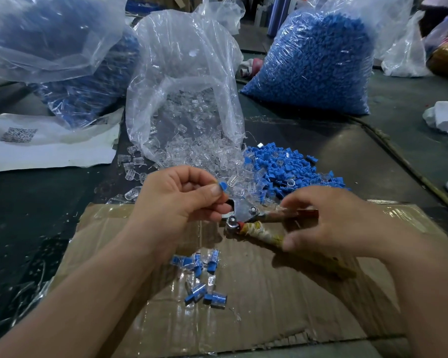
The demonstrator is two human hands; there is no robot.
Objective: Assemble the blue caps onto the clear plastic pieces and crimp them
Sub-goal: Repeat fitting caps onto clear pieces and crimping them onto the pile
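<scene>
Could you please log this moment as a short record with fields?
left hand: pinches a blue cap at the crimper head
right hand: on the crimper handles
crimper: lies on the cardboard
finished pieces: small cluster on the cardboard
loose caps: pile past the crimper
clear pieces: spill from an open bag

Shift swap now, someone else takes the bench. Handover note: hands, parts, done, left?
Left hand: pinches one blue-capped piece at the head of the crimping pliers.
Right hand: on the pliers' wrapped handles; grip partly hidden.
Parts: loose blue caps heaped right of the open bag of clear pieces; a full bag of blue caps behind.
Done: a small cluster of finished pieces on the cardboard.
Left: crimp the held piece, then work through the heaps.
</scene>
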